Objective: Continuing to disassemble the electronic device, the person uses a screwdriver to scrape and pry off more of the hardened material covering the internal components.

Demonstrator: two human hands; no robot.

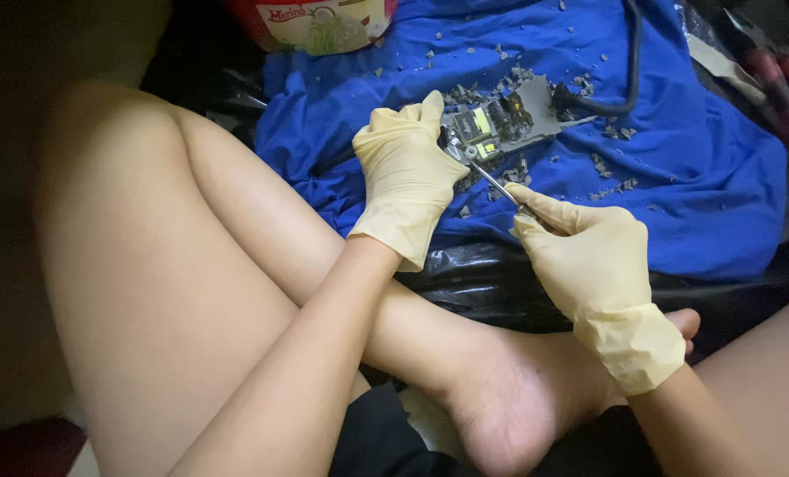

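A small circuit board (499, 119) with yellow and dark parts lies on a blue cloth (704, 194). My left hand (405, 172), in a cream glove, presses down on the board's left edge and grips it. My right hand (589, 261), also gloved, pinches a thin metal tool (493, 179) whose tip touches the near side of the board. A dark cable (629, 62) runs from the board's far right end up out of view.
Several grey chips lie scattered over the cloth (611, 187). A red tub with a label (315, 22) stands at the top. Pliers with red handles (779, 75) lie at the right edge. Black plastic sheeting (492, 278) sits under the cloth, above my crossed bare legs.
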